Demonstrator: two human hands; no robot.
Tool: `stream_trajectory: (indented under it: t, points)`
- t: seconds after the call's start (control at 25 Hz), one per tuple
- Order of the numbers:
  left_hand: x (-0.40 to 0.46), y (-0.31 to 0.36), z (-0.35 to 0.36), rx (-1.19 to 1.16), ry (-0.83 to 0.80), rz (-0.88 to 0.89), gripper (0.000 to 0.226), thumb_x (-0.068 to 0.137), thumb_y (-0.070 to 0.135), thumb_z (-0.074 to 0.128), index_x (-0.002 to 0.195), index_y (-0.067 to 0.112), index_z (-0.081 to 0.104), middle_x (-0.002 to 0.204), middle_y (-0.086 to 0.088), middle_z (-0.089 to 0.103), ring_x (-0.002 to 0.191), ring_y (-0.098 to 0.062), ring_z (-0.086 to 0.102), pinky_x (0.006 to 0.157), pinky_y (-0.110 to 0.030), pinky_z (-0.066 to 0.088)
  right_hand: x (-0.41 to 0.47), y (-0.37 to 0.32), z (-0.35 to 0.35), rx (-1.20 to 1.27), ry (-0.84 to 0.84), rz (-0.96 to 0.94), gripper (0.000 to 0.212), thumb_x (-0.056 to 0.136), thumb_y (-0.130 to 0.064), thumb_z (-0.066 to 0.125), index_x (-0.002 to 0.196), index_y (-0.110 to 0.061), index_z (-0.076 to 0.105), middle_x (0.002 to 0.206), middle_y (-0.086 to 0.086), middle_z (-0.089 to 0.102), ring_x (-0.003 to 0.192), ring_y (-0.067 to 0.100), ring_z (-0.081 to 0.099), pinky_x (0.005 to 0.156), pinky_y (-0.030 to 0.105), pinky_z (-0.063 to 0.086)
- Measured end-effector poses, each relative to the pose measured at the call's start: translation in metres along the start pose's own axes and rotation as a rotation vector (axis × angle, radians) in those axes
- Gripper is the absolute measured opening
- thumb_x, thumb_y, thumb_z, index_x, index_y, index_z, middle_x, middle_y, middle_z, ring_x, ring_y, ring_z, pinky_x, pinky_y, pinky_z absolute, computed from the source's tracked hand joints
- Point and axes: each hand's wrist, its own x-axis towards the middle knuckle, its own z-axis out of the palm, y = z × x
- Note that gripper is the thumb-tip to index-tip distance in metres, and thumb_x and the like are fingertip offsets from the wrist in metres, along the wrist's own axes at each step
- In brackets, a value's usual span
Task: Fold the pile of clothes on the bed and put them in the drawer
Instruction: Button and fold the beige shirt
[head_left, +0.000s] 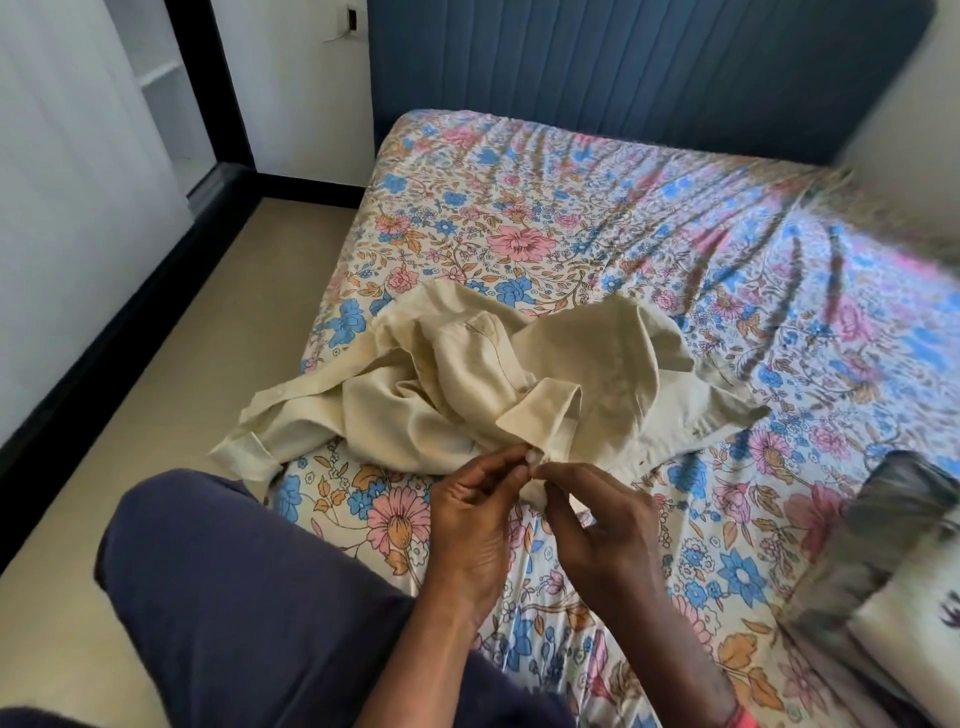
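A cream button-up shirt (457, 379) lies crumpled on the floral bed sheet (571, 218), one sleeve trailing off the bed's left edge. My left hand (467, 519) and my right hand (597, 530) meet at the shirt's near edge, below the collar. Both pinch the cloth between thumb and fingertips around a small white button. A grey garment (893, 499) and a white printed one (914, 623) lie at the right edge of the bed, blurred.
A blue padded headboard (623, 62) stands at the far end. Beige floor (182, 389) runs along the bed's left side beside a white wall with dark trim. My knee in dark blue trousers (249, 597) rests at the bed's near left corner.
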Motion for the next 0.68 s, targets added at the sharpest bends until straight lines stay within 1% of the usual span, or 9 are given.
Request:
stream_trajectory:
  t: [0.08, 0.12, 0.2, 0.28, 0.32, 0.44, 0.48, 0.56, 0.68]
  points:
    - [-0.002, 0.002, 0.000, 0.055, 0.001, 0.013, 0.020, 0.067, 0.010, 0.084, 0.087, 0.011, 0.083, 0.094, -0.015, 0.077, 0.092, -0.022, 0.073, 0.083, -0.027, 0.058, -0.001, -0.005, 0.001, 0.003, 0.018, 0.005, 0.024, 0.083, 0.008, 0.079, 0.096, -0.012, 0.078, 0.089, -0.008, 0.074, 0.082, 0.003, 0.070, 0.070, 0.015, 0.051]
    - [-0.002, 0.001, -0.001, 0.071, -0.008, 0.002, 0.018, 0.069, 0.009, 0.081, 0.087, 0.012, 0.083, 0.093, -0.015, 0.077, 0.092, -0.022, 0.073, 0.083, -0.027, 0.058, 0.000, -0.006, 0.000, 0.000, 0.037, 0.002, 0.023, 0.081, 0.009, 0.080, 0.093, -0.011, 0.078, 0.086, -0.009, 0.073, 0.079, 0.003, 0.069, 0.069, 0.014, 0.050]
    - [0.000, 0.000, -0.004, 0.052, -0.071, -0.052, 0.018, 0.075, 0.010, 0.085, 0.092, 0.009, 0.081, 0.097, -0.017, 0.076, 0.095, -0.025, 0.072, 0.085, -0.030, 0.058, 0.004, -0.008, -0.001, -0.020, 0.065, -0.016, 0.016, 0.081, 0.005, 0.081, 0.086, -0.010, 0.078, 0.085, -0.009, 0.069, 0.077, 0.002, 0.066, 0.069, 0.012, 0.046]
    - [0.001, 0.000, -0.007, 0.039, -0.140, -0.077, 0.026, 0.076, 0.016, 0.083, 0.098, 0.005, 0.078, 0.101, -0.021, 0.073, 0.099, -0.029, 0.070, 0.089, -0.034, 0.057, 0.010, -0.008, -0.003, -0.033, 0.087, -0.026, 0.010, 0.077, -0.002, 0.081, 0.080, -0.010, 0.077, 0.087, -0.008, 0.067, 0.080, 0.003, 0.066, 0.070, 0.011, 0.045]
    - [0.001, 0.000, -0.007, 0.040, -0.150, -0.081, 0.027, 0.075, 0.017, 0.083, 0.098, 0.004, 0.077, 0.102, -0.022, 0.072, 0.100, -0.030, 0.069, 0.090, -0.034, 0.056, 0.013, -0.007, -0.003, -0.030, 0.093, -0.020, 0.010, 0.075, -0.003, 0.082, 0.079, -0.011, 0.077, 0.089, -0.008, 0.068, 0.082, 0.003, 0.067, 0.071, 0.011, 0.046]
    - [0.001, 0.001, -0.004, -0.042, -0.129, -0.104, 0.013, 0.084, 0.010, 0.079, 0.096, 0.005, 0.077, 0.101, -0.020, 0.072, 0.097, -0.027, 0.069, 0.087, -0.031, 0.058, 0.017, -0.006, -0.002, 0.001, 0.062, -0.013, 0.018, 0.073, 0.003, 0.086, 0.081, -0.010, 0.078, 0.093, -0.010, 0.072, 0.089, 0.003, 0.070, 0.075, 0.016, 0.052]
    - [0.001, 0.002, -0.003, -0.105, -0.118, -0.141, 0.012, 0.088, 0.009, 0.073, 0.097, 0.003, 0.077, 0.100, -0.020, 0.072, 0.096, -0.026, 0.068, 0.086, -0.031, 0.059, 0.017, -0.005, -0.002, 0.011, 0.048, -0.020, 0.021, 0.072, 0.007, 0.086, 0.082, -0.010, 0.078, 0.093, -0.009, 0.073, 0.090, 0.003, 0.071, 0.076, 0.017, 0.053]
    - [0.002, 0.003, -0.004, -0.182, -0.095, -0.210, 0.019, 0.089, 0.010, 0.065, 0.100, 0.000, 0.076, 0.100, -0.020, 0.071, 0.094, -0.026, 0.068, 0.085, -0.030, 0.060, 0.018, 0.000, -0.003, 0.007, 0.028, -0.043, 0.024, 0.070, 0.011, 0.085, 0.082, -0.009, 0.079, 0.094, -0.009, 0.075, 0.092, 0.002, 0.072, 0.078, 0.016, 0.053]
    - [0.001, 0.005, -0.003, -0.119, -0.077, -0.224, 0.017, 0.084, 0.009, 0.068, 0.096, 0.002, 0.077, 0.094, -0.018, 0.073, 0.089, -0.024, 0.070, 0.078, -0.028, 0.061, 0.014, 0.008, -0.003, -0.015, -0.007, -0.062, 0.020, 0.074, 0.006, 0.081, 0.084, -0.010, 0.078, 0.096, -0.009, 0.075, 0.092, 0.003, 0.071, 0.077, 0.019, 0.055]
